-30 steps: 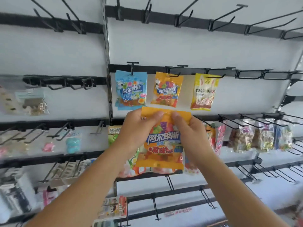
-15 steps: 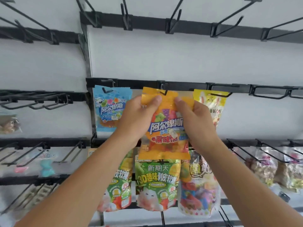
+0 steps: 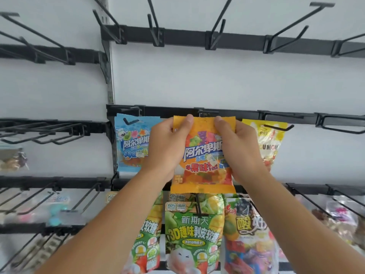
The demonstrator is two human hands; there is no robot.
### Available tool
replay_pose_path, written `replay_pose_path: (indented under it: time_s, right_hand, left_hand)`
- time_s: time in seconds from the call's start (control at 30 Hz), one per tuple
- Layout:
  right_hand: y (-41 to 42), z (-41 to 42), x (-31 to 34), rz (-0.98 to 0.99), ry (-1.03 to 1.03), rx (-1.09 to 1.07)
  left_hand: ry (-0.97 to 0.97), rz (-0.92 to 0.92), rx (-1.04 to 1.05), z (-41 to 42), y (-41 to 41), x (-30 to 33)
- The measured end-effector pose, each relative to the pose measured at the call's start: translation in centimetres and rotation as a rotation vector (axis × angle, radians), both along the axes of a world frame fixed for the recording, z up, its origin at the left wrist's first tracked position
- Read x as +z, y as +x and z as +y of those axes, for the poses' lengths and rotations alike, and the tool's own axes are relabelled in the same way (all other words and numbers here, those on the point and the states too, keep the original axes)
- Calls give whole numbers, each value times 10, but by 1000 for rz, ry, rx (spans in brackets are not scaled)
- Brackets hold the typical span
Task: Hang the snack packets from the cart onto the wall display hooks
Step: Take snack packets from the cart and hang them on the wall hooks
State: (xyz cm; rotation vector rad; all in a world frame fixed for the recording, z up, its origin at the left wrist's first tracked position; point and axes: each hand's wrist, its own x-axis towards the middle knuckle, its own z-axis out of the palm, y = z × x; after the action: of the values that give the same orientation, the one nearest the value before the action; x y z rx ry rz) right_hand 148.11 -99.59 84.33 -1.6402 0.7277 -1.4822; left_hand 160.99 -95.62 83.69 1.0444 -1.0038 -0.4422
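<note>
I hold an orange snack packet point(image 3: 203, 155) up against the middle rail of the wall display. My left hand point(image 3: 167, 147) pinches its top left corner and my right hand point(image 3: 239, 149) pinches its top right corner. The packet's top edge sits at the black hook point(image 3: 207, 113) on the rail; the hook tip is hidden behind the packet. A blue packet point(image 3: 132, 143) hangs just left and a yellow packet point(image 3: 270, 143) just right. The cart is out of view.
Bare black hooks point(image 3: 217, 26) jut out from the top rail, and more hooks point(image 3: 49, 133) stand at the left. Green packets point(image 3: 193, 230) and a colourful pouch point(image 3: 250, 234) hang on the row below. Further packets point(image 3: 339, 214) hang at lower right.
Both hands have lifted the orange packet from below the middle rail up to the hook. The view has moved closer to the wall and tilted up.
</note>
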Motion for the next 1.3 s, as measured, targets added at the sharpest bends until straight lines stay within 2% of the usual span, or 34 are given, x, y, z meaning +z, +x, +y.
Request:
replay_pose_path:
  time_s: [0.47, 0.63, 0.8, 1.07, 1.3]
  right_hand:
    - [6, -30, -14, 106, 74, -19]
    - [9, -46, -20, 156, -74, -160]
    - [13, -61, -26, 302, -231, -362]
    - [23, -75, -32, 314, -234, -409]
    - [21, -69, -33, 337, -190, -439]
  left_hand:
    - [72, -130, 59, -19, 11, -12]
    - [25, -302, 266, -28, 24, -17]
    - [-24, -506, 403, -23, 26, -23]
    - [24, -864, 485, -16, 29, -33]
    - [54, -957, 433, -2, 32, -42]
